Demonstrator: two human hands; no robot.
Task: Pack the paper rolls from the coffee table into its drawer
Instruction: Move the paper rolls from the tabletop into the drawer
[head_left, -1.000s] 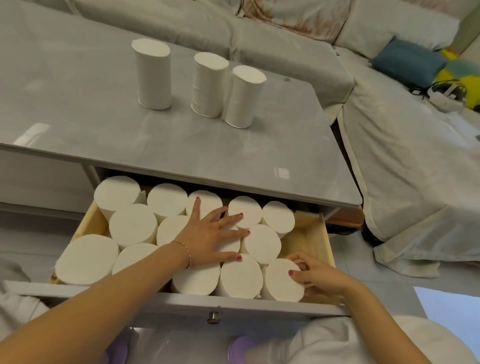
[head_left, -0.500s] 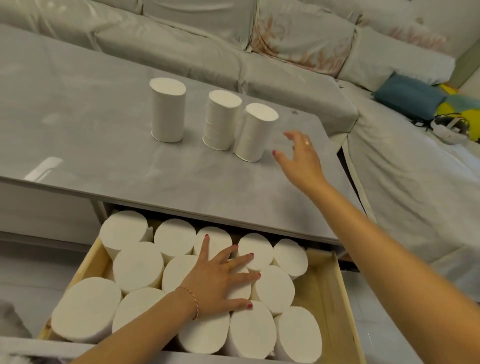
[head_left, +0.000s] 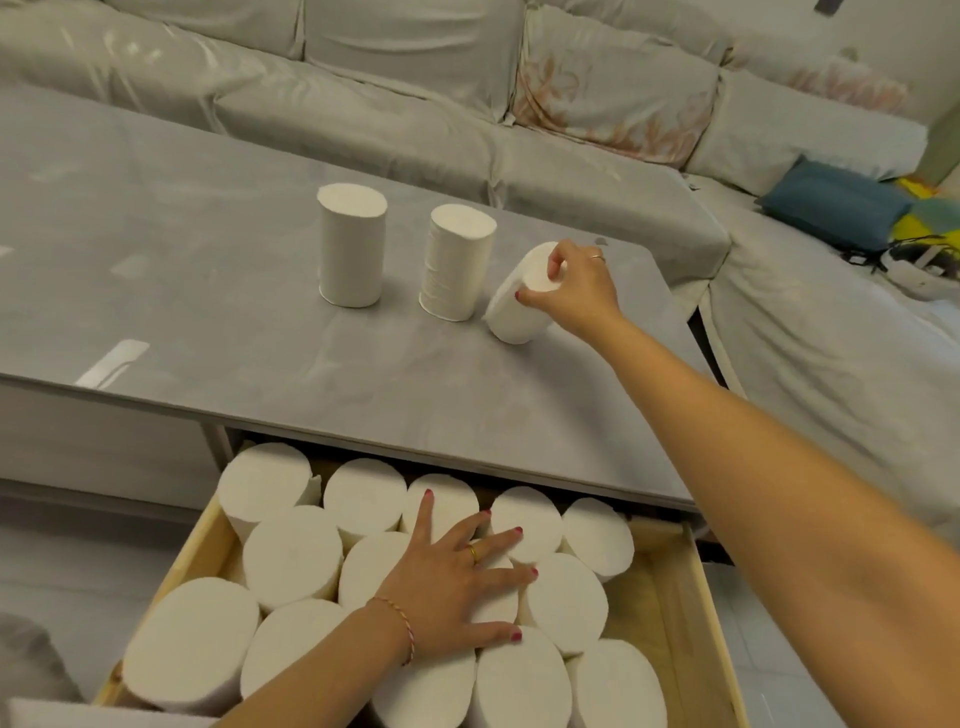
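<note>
Right hand (head_left: 574, 291) now reaches the bench (head_left: 208, 291), gripping a tilted paper roll (head_left: 519, 306) near its right edge. Left hand (head_left: 457, 582) rests flat, fingers spread, on rolls in the near-full drawer (head_left: 670, 571). Two upright rolls (head_left: 352, 244) remain.

Head cam, looks fwd/down at coffee table (head_left: 260, 332), close.

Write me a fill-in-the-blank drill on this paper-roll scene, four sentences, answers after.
1. The right hand grips the top of a paper roll that is ____ rather than upright.
2. Counting that one, ____ rolls are on the coffee table.
3. The left hand rests flat on rolls inside the ____.
4. The blue cushion lies on the ____.

Missing words: tilted; three; drawer; sofa
</note>
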